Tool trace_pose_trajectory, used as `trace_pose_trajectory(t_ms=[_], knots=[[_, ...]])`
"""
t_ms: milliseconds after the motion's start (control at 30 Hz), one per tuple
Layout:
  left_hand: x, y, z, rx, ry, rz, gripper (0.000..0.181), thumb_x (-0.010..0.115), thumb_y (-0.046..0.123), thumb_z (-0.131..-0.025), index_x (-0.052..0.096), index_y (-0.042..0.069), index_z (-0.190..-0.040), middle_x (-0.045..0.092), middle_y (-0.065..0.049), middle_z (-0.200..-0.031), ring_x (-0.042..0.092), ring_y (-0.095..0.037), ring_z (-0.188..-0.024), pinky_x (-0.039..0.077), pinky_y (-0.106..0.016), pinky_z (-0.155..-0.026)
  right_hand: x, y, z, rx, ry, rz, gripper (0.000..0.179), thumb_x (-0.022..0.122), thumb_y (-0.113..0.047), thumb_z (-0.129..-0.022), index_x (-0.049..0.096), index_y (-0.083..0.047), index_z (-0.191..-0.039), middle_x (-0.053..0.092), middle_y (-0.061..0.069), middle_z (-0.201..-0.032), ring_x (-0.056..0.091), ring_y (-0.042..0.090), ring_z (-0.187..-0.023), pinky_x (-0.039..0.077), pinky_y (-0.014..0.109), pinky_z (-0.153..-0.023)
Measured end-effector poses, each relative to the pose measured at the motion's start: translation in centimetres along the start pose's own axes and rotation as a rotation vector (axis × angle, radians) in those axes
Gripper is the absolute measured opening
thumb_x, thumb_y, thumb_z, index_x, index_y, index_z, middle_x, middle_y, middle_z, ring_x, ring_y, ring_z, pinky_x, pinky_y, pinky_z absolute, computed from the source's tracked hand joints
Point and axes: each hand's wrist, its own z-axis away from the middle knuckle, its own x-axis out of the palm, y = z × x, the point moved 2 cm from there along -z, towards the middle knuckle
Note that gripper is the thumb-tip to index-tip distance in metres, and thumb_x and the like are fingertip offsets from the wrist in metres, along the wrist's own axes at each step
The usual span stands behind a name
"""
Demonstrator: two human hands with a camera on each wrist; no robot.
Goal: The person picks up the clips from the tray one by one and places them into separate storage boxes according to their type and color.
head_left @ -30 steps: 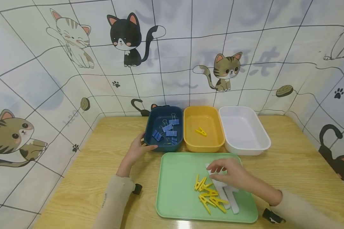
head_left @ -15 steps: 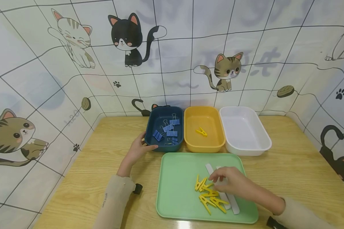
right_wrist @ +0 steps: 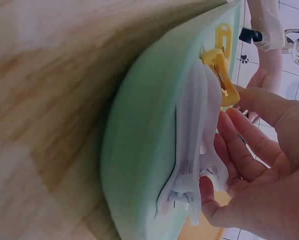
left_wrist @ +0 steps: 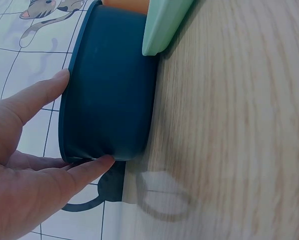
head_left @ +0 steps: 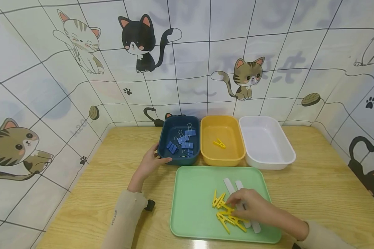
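Note:
My left hand (head_left: 150,161) rests with fairly straight fingers on the near left corner of the dark blue bin (head_left: 178,161). Its thumb touches the rim, while the fingers (left_wrist: 92,172) lie along the side. Over the green tray (head_left: 190,200), my right hand (head_left: 252,207) has thumb and index finger on either side of a yellow clothespin (right_wrist: 223,75), pinching its end. Several more yellow clothespins (head_left: 222,221) lie piled beside it. Long white clips (right_wrist: 189,130) lie on the tray under that hand, partly covered by it in the head view.
Blue binder clips (head_left: 187,145) lie in the dark blue bin. Beside it stand a yellow bin (head_left: 222,161), holding one yellow clothespin (head_left: 219,143), and a white bin (head_left: 269,163). A wall printed with cats rises behind the wooden table (head_left: 318,180).
My right hand has come down and nearer to me, from over the white clips to the yellow clothespins, its fingers closing on one. The left hand stays at the dark blue bin.

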Motion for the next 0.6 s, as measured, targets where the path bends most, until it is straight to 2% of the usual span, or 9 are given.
trace_pose_trajectory(t_ms=[333, 600], knots=[[-0.03, 0.1, -0.06, -0.001, 0.003, -0.004, 0.089, 0.077, 0.012, -0.096, 0.024, 0.003, -0.166, 0.03, -0.023, -0.169, 0.035, -0.05, -0.153, 0.04, -0.059, -0.12, 0.08, 0.04, -0.18, -0.012, -0.018, 0.033, 0.029, 0.09, -0.02, -0.084, 0.079, -0.012, -0.11, 0.076, -0.009, -0.103, 0.066, 0.006, -0.093, 0.059, 0.025, -0.079], [0.08, -0.13, -0.14, -0.009, 0.006, 0.0, 0.089, 0.078, 0.012, -0.096, 0.024, 0.005, -0.167, 0.03, -0.022, -0.169, 0.036, -0.05, -0.153, 0.041, -0.057, -0.12, 0.44, 0.15, -0.36, 0.017, -0.006, 0.05, 0.027, 0.091, -0.02, -0.083, 0.08, -0.014, -0.107, 0.075, -0.011, -0.101, 0.064, 0.003, -0.091, 0.057, 0.024, -0.078]])
